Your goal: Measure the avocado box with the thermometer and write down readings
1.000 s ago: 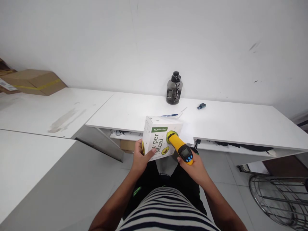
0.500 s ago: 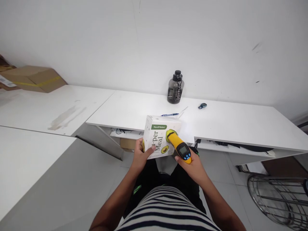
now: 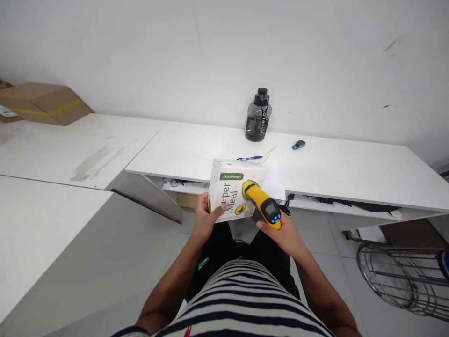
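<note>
My left hand (image 3: pixel 206 217) grips the lower left side of a white carton (image 3: pixel 231 192), its thumb on the front. The carton is held tilted, with green "NutriMotion" lettering and avocado pictures facing me. In my right hand (image 3: pixel 280 231) is a yellow infrared thermometer (image 3: pixel 262 201) with a small grey screen and blue buttons. The thermometer's nose points at the carton's front, overlapping an avocado picture; I cannot tell whether they touch. My right fingers around the handle are mostly hidden beneath it.
On the white desk (image 3: pixel 333 164) stand a dark water bottle (image 3: pixel 257 117), a blue pen (image 3: pixel 249 158) and a small dark object (image 3: pixel 299 144). A cardboard box (image 3: pixel 45 103) sits at the far left. A wire basket (image 3: pixel 403 281) is on the floor at right.
The view has tilted slightly, so the desk and its things sit higher in the picture. Both hands keep their holds on the carton and thermometer.
</note>
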Demonstrator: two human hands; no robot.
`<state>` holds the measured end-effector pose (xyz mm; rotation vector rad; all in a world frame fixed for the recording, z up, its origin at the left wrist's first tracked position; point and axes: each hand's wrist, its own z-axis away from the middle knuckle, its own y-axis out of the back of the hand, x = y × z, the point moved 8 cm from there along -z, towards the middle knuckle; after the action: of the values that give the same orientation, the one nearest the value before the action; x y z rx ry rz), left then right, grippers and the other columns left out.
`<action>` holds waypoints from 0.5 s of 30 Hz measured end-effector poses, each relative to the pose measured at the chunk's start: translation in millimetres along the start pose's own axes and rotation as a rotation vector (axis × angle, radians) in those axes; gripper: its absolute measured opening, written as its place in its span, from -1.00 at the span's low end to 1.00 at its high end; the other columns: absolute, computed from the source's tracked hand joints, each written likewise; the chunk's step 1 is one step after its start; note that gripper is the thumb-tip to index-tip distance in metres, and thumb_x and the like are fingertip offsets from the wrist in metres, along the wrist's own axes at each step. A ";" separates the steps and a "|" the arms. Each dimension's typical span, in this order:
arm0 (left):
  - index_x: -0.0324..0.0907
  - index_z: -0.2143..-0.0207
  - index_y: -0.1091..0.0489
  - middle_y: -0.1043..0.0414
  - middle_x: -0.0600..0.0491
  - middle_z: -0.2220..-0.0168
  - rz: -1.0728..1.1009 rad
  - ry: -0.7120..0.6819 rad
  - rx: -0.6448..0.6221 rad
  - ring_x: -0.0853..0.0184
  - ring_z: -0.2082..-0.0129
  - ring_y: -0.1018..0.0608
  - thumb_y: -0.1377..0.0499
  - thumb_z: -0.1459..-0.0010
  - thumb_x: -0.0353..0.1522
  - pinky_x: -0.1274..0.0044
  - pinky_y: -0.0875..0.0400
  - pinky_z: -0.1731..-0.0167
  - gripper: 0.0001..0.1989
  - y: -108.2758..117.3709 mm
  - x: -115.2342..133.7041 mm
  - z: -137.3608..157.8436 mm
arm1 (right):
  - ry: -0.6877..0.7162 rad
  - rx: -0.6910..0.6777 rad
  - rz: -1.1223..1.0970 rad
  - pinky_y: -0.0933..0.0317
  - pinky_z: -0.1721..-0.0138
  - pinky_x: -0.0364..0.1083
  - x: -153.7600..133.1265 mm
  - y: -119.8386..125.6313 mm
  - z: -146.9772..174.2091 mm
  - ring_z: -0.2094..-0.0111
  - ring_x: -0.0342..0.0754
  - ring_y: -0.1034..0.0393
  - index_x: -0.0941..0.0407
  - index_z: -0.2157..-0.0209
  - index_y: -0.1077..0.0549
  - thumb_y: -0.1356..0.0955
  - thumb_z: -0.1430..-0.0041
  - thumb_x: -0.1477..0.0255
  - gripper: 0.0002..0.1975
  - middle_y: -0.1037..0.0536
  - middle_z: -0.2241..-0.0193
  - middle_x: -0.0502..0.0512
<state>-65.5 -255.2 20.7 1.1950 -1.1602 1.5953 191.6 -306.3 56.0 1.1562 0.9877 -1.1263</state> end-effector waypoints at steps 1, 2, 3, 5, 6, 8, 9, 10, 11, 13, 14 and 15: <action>-0.10 0.06 -0.30 -0.61 -0.02 0.15 0.006 -0.011 0.008 0.16 0.18 -0.66 -0.57 0.30 -0.05 0.33 -0.56 0.15 -0.19 1.8 -0.8 -2.1 | -0.020 -0.032 -0.078 -0.32 0.32 -0.05 2.6 1.7 0.2 0.39 -0.05 -0.34 0.08 0.17 -0.55 -0.54 0.00 0.08 -0.55 -0.52 0.39 0.03; -0.10 0.06 -0.29 -0.61 -0.03 0.13 0.011 -0.025 0.021 0.16 0.17 -0.66 -0.56 0.29 -0.05 0.34 -0.56 0.15 -0.20 4.3 -1.5 -5.4 | -0.033 -0.047 -0.160 -0.34 0.31 -0.04 5.0 5.7 -0.2 0.38 -0.04 -0.37 0.08 0.15 -0.54 -0.53 0.00 0.06 -0.52 -0.54 0.37 0.05; -0.10 0.06 -0.28 -0.59 -0.03 0.12 0.012 -0.047 0.042 0.17 0.15 -0.65 -0.55 0.27 -0.05 0.34 -0.56 0.15 -0.21 7.6 -1.5 -9.9 | -0.035 -0.035 -0.229 -0.36 0.30 -0.03 7.3 12.7 -1.7 0.35 -0.02 -0.40 0.08 0.12 -0.53 -0.52 -0.01 0.04 -0.50 -0.56 0.33 0.08; -0.09 0.05 -0.25 -0.55 -0.02 0.09 -0.010 -0.123 0.103 0.19 0.12 -0.64 -0.54 0.24 -0.07 0.36 -0.55 0.11 -0.22 15.6 1.8 -23.1 | -0.015 0.073 -0.279 -0.40 0.25 -0.01 13.2 35.5 -8.8 0.27 0.03 -0.47 0.07 0.04 -0.52 -0.50 -0.03 0.03 -0.45 -0.61 0.21 0.15; -0.08 0.05 -0.23 -0.53 -0.01 0.09 -0.037 -0.173 0.138 0.20 0.10 -0.63 -0.54 0.24 -0.09 0.37 -0.54 0.08 -0.22 19.4 5.1 -31.5 | -0.003 0.149 -0.247 -0.41 0.22 0.00 17.0 49.4 -14.4 0.22 0.05 -0.48 0.07 0.00 -0.51 -0.50 -0.02 0.04 -0.42 -0.62 0.15 0.18; -0.07 0.07 -0.21 -0.47 0.02 0.08 -0.103 -0.275 0.208 0.23 0.07 -0.59 -0.54 0.27 -0.14 0.39 -0.51 0.03 -0.22 24.4 13.9 -50.2 | 0.010 0.311 -0.092 -0.42 0.14 0.05 25.3 78.7 -29.2 0.17 0.09 -0.51 0.09 -0.08 -0.49 -0.50 0.00 0.05 -0.34 -0.62 0.09 0.21; -0.07 0.08 -0.20 -0.44 0.03 0.10 -0.126 -0.304 0.236 0.24 0.08 -0.58 -0.53 0.27 -0.14 0.40 -0.50 0.03 -0.23 25.3 17.8 -60.1 | 0.025 0.409 0.011 -0.42 0.11 0.09 27.9 94.4 -37.3 0.17 0.11 -0.51 0.11 -0.14 -0.47 -0.51 0.04 0.05 -0.26 -0.63 0.09 0.22; -0.07 0.10 -0.19 -0.43 0.04 0.11 -0.126 -0.313 0.254 0.25 0.10 -0.57 -0.52 0.26 -0.13 0.40 -0.49 0.04 -0.25 24.9 20.5 -70.0 | 0.026 0.487 0.122 -0.41 0.09 0.12 30.5 108.1 -46.1 0.17 0.13 -0.51 0.12 -0.20 -0.45 -0.51 0.05 0.04 -0.20 -0.63 0.09 0.22; -0.07 0.11 -0.18 -0.43 0.04 0.12 -0.111 -0.306 0.258 0.27 0.12 -0.57 -0.51 0.26 -0.12 0.41 -0.49 0.05 -0.26 23.2 22.4 -79.2 | 0.017 0.543 0.217 -0.40 0.07 0.15 33.3 119.6 -55.6 0.18 0.15 -0.52 0.13 -0.22 -0.45 -0.50 0.04 0.03 -0.18 -0.64 0.10 0.23; -0.07 0.11 -0.17 -0.43 0.04 0.13 -0.078 -0.296 0.240 0.28 0.14 -0.56 -0.50 0.24 -0.12 0.41 -0.49 0.07 -0.27 17.0 27.2 -93.0 | -0.008 0.593 0.364 -0.38 0.01 0.19 37.7 135.4 -74.8 0.13 0.20 -0.53 0.10 -0.19 -0.49 -0.48 0.02 0.08 -0.26 -0.65 0.07 0.26; -0.07 0.11 -0.17 -0.43 0.03 0.12 -0.073 -0.307 0.226 0.27 0.13 -0.56 -0.50 0.24 -0.13 0.41 -0.50 0.07 -0.27 13.4 30.7 -96.9 | -0.014 0.602 0.414 -0.37 -0.02 0.20 38.9 140.1 -83.0 0.11 0.22 -0.53 0.09 -0.17 -0.51 -0.47 0.02 0.12 -0.30 -0.66 0.06 0.26; -0.07 0.10 -0.17 -0.43 0.03 0.11 -0.076 -0.328 0.215 0.27 0.10 -0.56 -0.51 0.22 -0.14 0.42 -0.50 0.06 -0.27 10.2 34.5 -99.1 | -0.012 0.607 0.437 -0.36 -0.04 0.21 39.5 142.8 -89.8 0.09 0.23 -0.54 0.09 -0.15 -0.53 -0.46 0.02 0.14 -0.32 -0.66 0.06 0.27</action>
<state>-105.2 -159.4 39.5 1.6707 -1.1472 1.5331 337.6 -217.2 28.5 1.7446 0.3422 -1.0947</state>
